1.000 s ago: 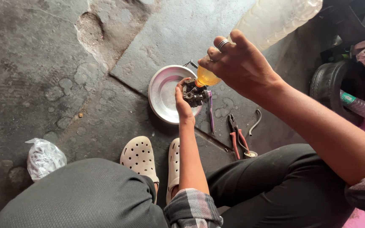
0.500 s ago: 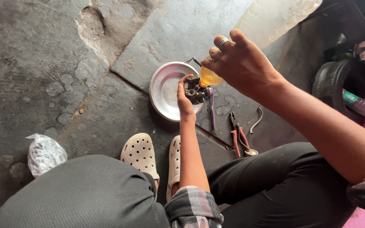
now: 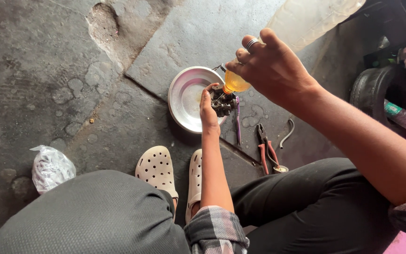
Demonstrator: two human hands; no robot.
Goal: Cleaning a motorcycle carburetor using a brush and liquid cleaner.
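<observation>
My left hand (image 3: 208, 109) grips a small dark metal engine part (image 3: 223, 101) over the right edge of a round steel plate (image 3: 189, 96) on the concrete floor. My right hand (image 3: 271, 66) holds a small bottle of yellow-orange liquid (image 3: 235, 83), tipped with its neck down against the top of the part. A ring sits on one finger of the right hand. Whether liquid is flowing I cannot make out.
Red-handled pliers (image 3: 264, 146), a purple-handled tool (image 3: 238, 118) and a bent metal hook (image 3: 286, 133) lie right of the plate. A knotted plastic bag (image 3: 50, 167) sits at the left. A tyre (image 3: 377, 89) and a plastic bottle (image 3: 405, 117) are at the right. My cream perforated clogs (image 3: 158, 169) are below the plate.
Both hands stay in nearly the same pose, with the bottle tipped over the part. The view has shifted slightly; nothing was picked up or let go.
</observation>
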